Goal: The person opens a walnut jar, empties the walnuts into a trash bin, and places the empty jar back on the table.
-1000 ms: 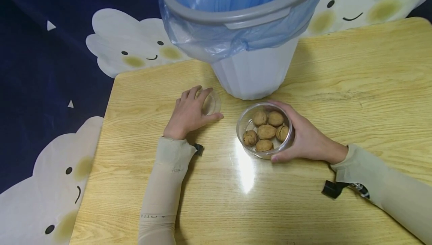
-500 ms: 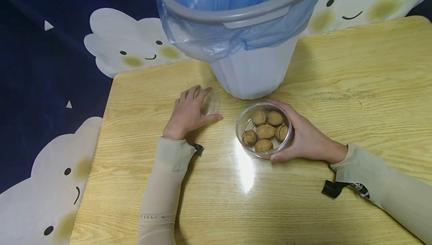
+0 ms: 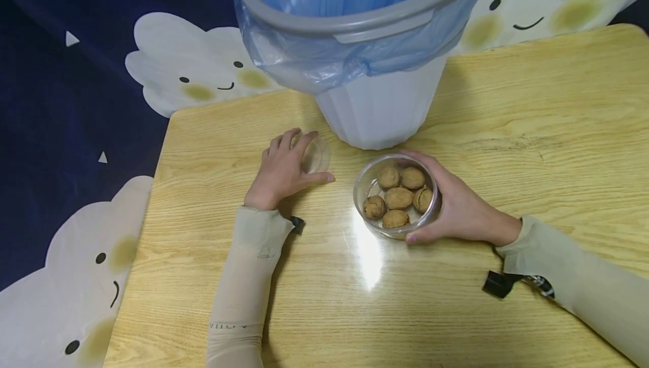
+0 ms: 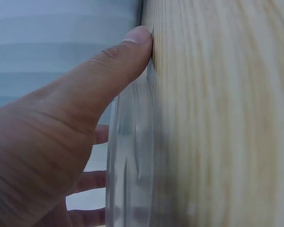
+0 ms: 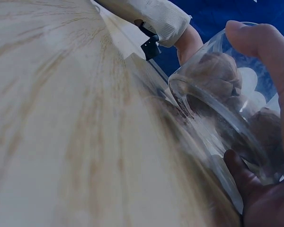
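In the head view, my right hand point(image 3: 458, 207) grips the right side of a round clear plastic jar point(image 3: 361, 202), thumb at the front and fingers round the back. Several brown walnuts point(image 3: 399, 198) lie in the jar, whose top is uncovered. The right wrist view shows the thumb and a finger curled against the clear wall point(image 5: 194, 78), close over the table. To the left, my left hand point(image 3: 286, 168) spans a clear round lid point(image 3: 319, 156) lying flat on the wood. Its thumb reaches along the near edge and the fingers bend over the far side; the left wrist view shows the lid's rim point(image 4: 128, 161).
A white bin point(image 3: 380, 111) with a grey rim and blue bag liner stands just behind the jar and lid. The wooden table point(image 3: 405, 311) ends at the left against a dark blue cloth with white cloud point(image 3: 172, 47) figures. Glare marks the table before the jar.
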### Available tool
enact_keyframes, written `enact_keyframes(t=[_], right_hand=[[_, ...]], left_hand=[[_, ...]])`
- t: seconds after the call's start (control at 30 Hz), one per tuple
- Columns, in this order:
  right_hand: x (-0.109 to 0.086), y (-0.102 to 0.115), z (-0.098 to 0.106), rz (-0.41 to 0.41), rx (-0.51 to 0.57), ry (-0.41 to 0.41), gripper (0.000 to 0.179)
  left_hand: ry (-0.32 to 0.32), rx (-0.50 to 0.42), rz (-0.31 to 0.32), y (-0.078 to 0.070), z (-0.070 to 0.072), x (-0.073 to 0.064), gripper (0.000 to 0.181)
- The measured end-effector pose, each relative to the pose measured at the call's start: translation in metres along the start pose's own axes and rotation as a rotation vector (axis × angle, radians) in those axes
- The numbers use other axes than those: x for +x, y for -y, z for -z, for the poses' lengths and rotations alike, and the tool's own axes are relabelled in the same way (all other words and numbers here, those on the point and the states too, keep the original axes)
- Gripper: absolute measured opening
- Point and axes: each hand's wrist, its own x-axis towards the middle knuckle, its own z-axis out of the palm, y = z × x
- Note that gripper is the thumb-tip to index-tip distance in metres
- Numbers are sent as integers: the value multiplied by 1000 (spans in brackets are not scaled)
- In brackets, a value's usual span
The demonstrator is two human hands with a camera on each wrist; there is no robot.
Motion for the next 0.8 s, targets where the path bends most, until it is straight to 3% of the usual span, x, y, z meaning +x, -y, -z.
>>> enact_keyframes(t=[0.8], right_hand=[[0,0,-1,-7,-3,0,137]], left_hand=[[2,8,-8,1,0,0,98]])
